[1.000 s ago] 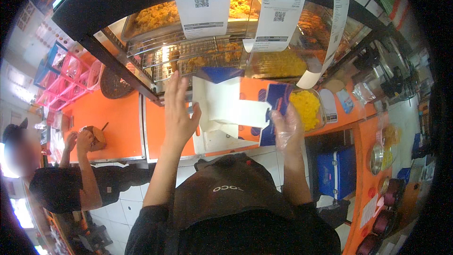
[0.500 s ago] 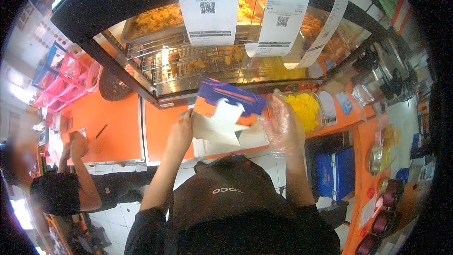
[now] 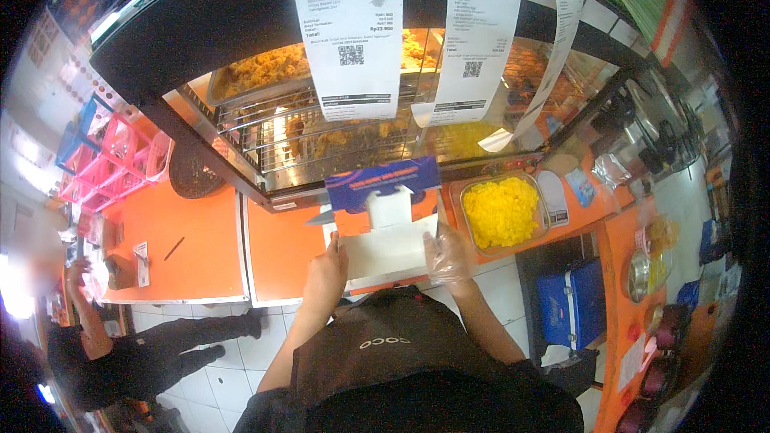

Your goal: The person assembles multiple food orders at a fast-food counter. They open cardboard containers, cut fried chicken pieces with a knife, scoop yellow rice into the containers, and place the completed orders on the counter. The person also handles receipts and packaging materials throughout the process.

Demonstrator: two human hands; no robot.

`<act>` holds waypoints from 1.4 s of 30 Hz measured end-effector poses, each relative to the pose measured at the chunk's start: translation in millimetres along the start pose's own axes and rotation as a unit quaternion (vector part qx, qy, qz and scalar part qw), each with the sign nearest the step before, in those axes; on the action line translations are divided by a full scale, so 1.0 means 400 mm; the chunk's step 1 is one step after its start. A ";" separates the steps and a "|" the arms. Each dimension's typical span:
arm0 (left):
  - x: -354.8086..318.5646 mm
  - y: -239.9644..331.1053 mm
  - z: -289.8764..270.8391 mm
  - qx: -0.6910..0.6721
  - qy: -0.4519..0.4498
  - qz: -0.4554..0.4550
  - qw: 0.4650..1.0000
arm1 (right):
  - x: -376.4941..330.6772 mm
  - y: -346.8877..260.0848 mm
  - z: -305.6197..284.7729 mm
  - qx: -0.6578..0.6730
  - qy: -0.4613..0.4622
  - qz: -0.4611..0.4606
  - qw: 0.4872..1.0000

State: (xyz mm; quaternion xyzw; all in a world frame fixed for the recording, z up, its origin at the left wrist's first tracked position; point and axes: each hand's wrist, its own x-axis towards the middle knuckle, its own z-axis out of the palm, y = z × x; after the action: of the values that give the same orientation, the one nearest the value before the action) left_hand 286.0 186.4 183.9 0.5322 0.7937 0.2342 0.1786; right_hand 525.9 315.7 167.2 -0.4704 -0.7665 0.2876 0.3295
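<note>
My left hand (image 3: 327, 274) grips the left edge of a white paper sheet (image 3: 385, 250) lying on the orange counter (image 3: 285, 252). My right hand (image 3: 447, 255), in a clear plastic glove, holds the sheet's right edge. Just beyond the sheet stands an open blue carton box (image 3: 383, 181) with its white inside flap showing. Both hands are low, at the counter's front edge.
A metal tray of yellow rice (image 3: 500, 210) sits right of the box. Behind is a glass warmer with fried chicken (image 3: 321, 124), and long paper receipts (image 3: 353, 32) hang from its top. A person in black (image 3: 120, 353) stands at the left. A blue cooler (image 3: 571, 305) rests on the floor at right.
My hands have come down from in front of the warmer to the counter, bringing the white sheet with them. The sheet now lies flat before the blue box.
</note>
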 end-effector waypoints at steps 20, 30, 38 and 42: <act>-0.104 -0.626 -0.071 -0.405 -0.122 -0.225 0.878 | 0.005 0.058 0.068 0.315 -0.340 0.103 0.880; -0.003 -0.807 -0.445 0.114 0.119 -0.284 0.944 | 0.018 0.040 -0.032 0.282 -0.263 0.186 0.904; 0.233 0.200 -1.094 0.260 0.553 0.338 0.715 | 0.001 0.024 -0.063 0.341 -0.207 0.157 0.903; 0.412 0.391 -1.208 0.312 0.359 0.221 0.852 | -0.007 0.015 -0.076 0.328 -0.192 0.134 0.915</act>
State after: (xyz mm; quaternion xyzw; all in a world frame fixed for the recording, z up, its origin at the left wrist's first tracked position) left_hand 86.8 302.1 665.5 0.6004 0.6953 0.1826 -0.3504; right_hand 553.4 319.3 180.8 -0.3694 -0.6073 0.6495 0.2701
